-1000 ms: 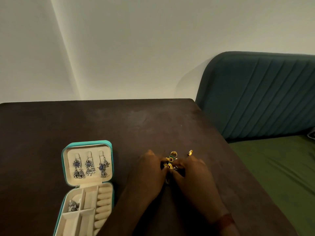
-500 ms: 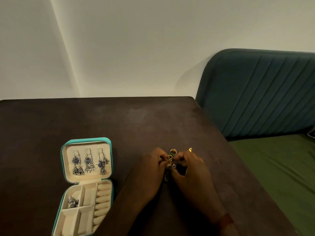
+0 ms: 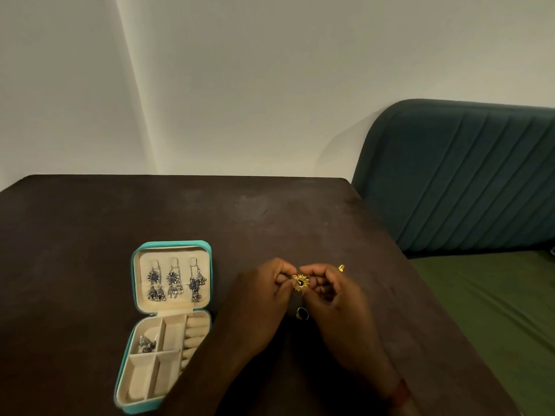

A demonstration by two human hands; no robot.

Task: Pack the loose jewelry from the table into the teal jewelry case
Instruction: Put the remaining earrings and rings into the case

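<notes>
Gold jewel (image 3: 300, 282) pinched from both sides: left hand (image 3: 264, 298) at nine o'clock, right hand (image 3: 333, 298) at three.

Matt dark table (image 3: 120, 223); shiny gold earring (image 3: 301, 282)

My teal jewelry case (image 3: 171, 244) lies open near the table's (image 3: 90, 229) near-left corner, silver earrings (image 3: 173, 283) hung in its lid, while I pinch a gold sunburst piece (image 3: 301, 282) near a dark ring (image 3: 302, 313) lying mid-table.
</notes>
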